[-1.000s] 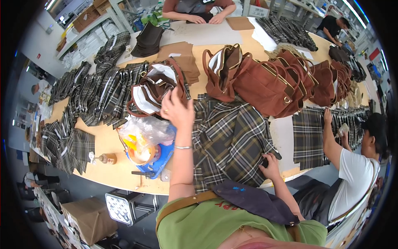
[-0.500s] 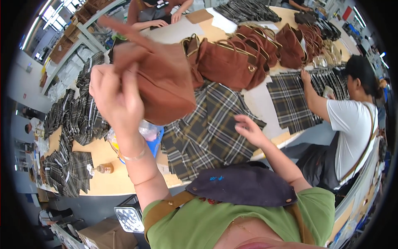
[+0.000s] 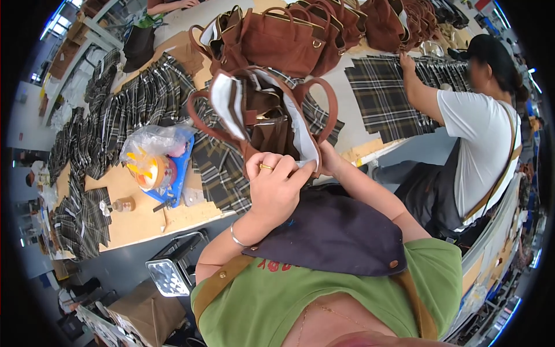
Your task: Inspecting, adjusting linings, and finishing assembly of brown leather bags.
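Note:
An open rust-brown handbag point(image 3: 272, 118), with two looped handles, white edging inside and a dark brown interior, is tilted toward me in front of my chest. My left hand point(image 3: 274, 185) has its fingers closed on its near rim. My right hand point(image 3: 326, 159) holds the bag's right side, its fingers partly hidden behind it. Below and around the bag lie plaid fabric pieces point(image 3: 222, 188) on the table.
Brown bags point(image 3: 277, 46) line the back. Plaid bundles point(image 3: 147, 92) cover the left, beside a blue tray point(image 3: 178, 185), orange tub point(image 3: 156, 176) and bottle point(image 3: 124, 203). A co-worker point(image 3: 477, 156) handles plaid panels at right. A stool point(image 3: 170, 272) stands below the table.
My left hand has lifted the bag off the table's left-middle and brought it toward me. My right hand has left the plaid fabric and taken hold of the bag.

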